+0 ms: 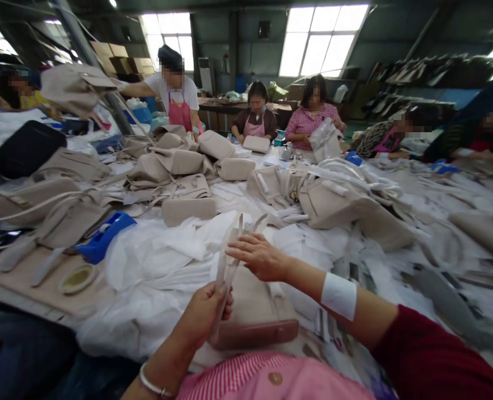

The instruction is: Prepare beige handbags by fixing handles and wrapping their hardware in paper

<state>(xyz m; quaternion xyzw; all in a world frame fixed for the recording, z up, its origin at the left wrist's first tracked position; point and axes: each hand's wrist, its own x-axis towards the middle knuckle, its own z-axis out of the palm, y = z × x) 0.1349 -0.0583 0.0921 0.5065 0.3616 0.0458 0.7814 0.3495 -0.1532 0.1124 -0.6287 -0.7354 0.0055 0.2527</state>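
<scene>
My left hand (208, 310) is closed around a beige bag strap (223, 272), which stands up from it in what looks like a clear or whitish film. My right hand (259, 256) lies across the upper part of the strap with its fingers stretched out flat; whether the thumb presses from behind is hidden. Below both hands, close to my body, is a beige bag (254, 303) with a reddish-brown lower edge, partly covered by my left hand and the strap. White wrapping sheets (158, 261) are heaped to the left of it.
A blue tape dispenser (106, 236) and a tape roll (78, 279) lie at left. Several beige bags (179, 161) pile up across the table, with another large bag (350, 214) at right. Across the table, co-workers handle bags; one person (175, 94) stands.
</scene>
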